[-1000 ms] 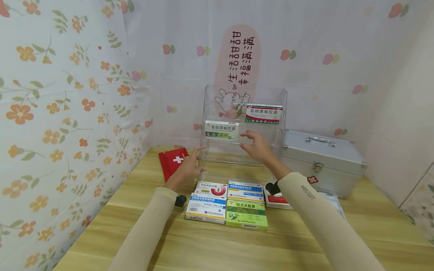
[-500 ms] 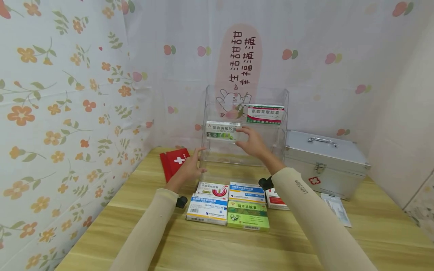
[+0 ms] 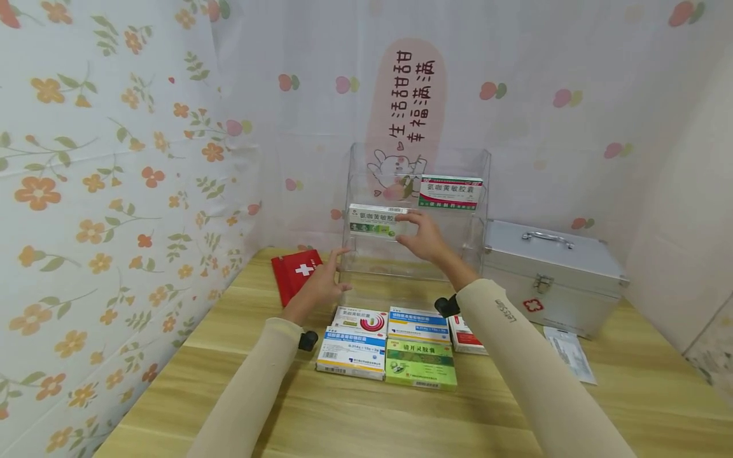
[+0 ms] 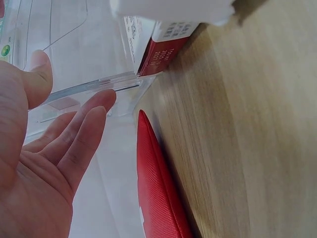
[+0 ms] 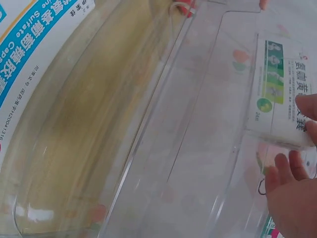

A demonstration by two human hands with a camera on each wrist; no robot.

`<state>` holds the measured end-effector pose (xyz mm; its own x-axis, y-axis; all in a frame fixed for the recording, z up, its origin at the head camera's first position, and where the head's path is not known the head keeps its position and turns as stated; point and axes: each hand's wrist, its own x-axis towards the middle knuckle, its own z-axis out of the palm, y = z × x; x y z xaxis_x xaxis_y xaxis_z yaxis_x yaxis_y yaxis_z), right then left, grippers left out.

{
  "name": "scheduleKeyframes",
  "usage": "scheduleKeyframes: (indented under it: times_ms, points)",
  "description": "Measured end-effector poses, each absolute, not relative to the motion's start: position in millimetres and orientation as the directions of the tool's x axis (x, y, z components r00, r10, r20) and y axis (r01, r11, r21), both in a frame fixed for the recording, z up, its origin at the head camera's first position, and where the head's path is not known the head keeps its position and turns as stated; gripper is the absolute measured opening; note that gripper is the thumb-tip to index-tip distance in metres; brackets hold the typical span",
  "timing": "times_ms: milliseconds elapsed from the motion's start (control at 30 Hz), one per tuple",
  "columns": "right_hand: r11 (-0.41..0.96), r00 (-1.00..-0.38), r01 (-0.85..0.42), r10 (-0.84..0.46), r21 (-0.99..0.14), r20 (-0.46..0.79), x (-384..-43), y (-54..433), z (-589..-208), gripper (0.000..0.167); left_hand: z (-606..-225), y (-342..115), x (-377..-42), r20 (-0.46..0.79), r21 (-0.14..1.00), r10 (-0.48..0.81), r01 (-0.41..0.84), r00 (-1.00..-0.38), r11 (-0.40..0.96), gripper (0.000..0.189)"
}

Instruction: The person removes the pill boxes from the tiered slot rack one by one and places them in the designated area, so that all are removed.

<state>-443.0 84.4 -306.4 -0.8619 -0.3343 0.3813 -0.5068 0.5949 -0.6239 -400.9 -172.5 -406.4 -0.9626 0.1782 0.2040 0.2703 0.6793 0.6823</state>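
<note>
My right hand (image 3: 424, 236) is at the right end of a white-and-green medicine box (image 3: 375, 222), which stands on the middle tier of a clear acrylic rack (image 3: 401, 272). In the right wrist view, fingertips (image 5: 307, 106) lie over the front of that medicine box (image 5: 277, 84), and the other fingers are loosely bent beside its end. My left hand (image 3: 321, 286) is spread at the rack's lower left side. The left wrist view has its fingers straight along the clear side wall and the thumb in front; contact is hard to judge. A red-and-green medicine box (image 3: 450, 193) stands on the top tier.
Before the rack lie a white-and-pink box (image 3: 359, 320), two blue-and-white boxes (image 3: 351, 352), a green box (image 3: 420, 362) and a partly hidden red-and-white box (image 3: 466, 337). A red pouch (image 3: 292, 273) lies left; a silver case (image 3: 550, 280) and a packet (image 3: 569, 356) are right.
My right hand has moved left from beside the white-and-green box onto its right end. The left hand has stayed at the rack's side, and the box has stayed on its tier.
</note>
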Motion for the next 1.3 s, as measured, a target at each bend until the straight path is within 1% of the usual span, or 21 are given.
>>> scheduleKeyframes:
  times_ms: [100, 200, 367, 500, 667, 800, 933, 1100, 1300]
  points:
    - [0.579, -0.868, -0.496, -0.334, -0.647, 0.367, -442.5, 83.1, -305.7, 0.04, -406.3, -172.8, -400.5, 0.208, 0.682, 0.18, 0.274, -0.962, 0.678, 0.088]
    - [0.574, -0.873, -0.487, -0.334, -0.658, 0.355, -441.0, 82.0, -304.8, 0.04, -406.7, -173.0, -400.3, 0.209, 0.68, 0.189, 0.282, -0.959, 0.677, 0.088]
    - [0.609, -0.866, -0.499, -0.362, -0.616, 0.345, -437.9, 80.4, -303.1, 0.044, -407.4, -173.4, -400.2, 0.208, 0.684, 0.192, 0.283, -0.959, 0.672, 0.088]
    - [0.611, -0.867, -0.499, -0.356, -0.615, 0.35, -438.1, 81.4, -304.5, 0.041, -407.4, -172.4, -399.7, 0.201, 0.689, 0.195, 0.28, -0.96, 0.669, 0.089]
    - [0.562, -0.85, -0.525, -0.302, -0.639, 0.432, -440.1, 83.5, -307.0, 0.032, -407.3, -171.1, -399.3, 0.198, 0.685, 0.194, 0.278, -0.961, 0.674, 0.089]
    - [0.538, -0.801, -0.579, -0.235, -0.613, 0.551, -438.5, 85.4, -305.8, 0.027, -406.4, -170.6, -398.6, 0.202, 0.685, 0.191, 0.278, -0.961, 0.673, 0.089]
    - [0.53, -0.75, -0.619, -0.18, -0.579, 0.637, -435.5, 85.9, -302.0, 0.025, -405.5, -171.0, -399.1, 0.213, 0.685, 0.183, 0.28, -0.96, 0.672, 0.089]
    - [0.506, -0.727, -0.636, -0.139, -0.582, 0.673, -431.4, 87.0, -298.8, 0.026, -405.1, -171.7, -400.1, 0.221, 0.678, 0.191, 0.292, -0.956, 0.675, 0.089]
    - [0.481, -0.719, -0.644, -0.114, -0.595, 0.686, -429.2, 90.9, -301.7, 0.028, -405.5, -172.0, -399.2, 0.197, 0.683, 0.173, 0.261, -0.965, 0.682, 0.088]
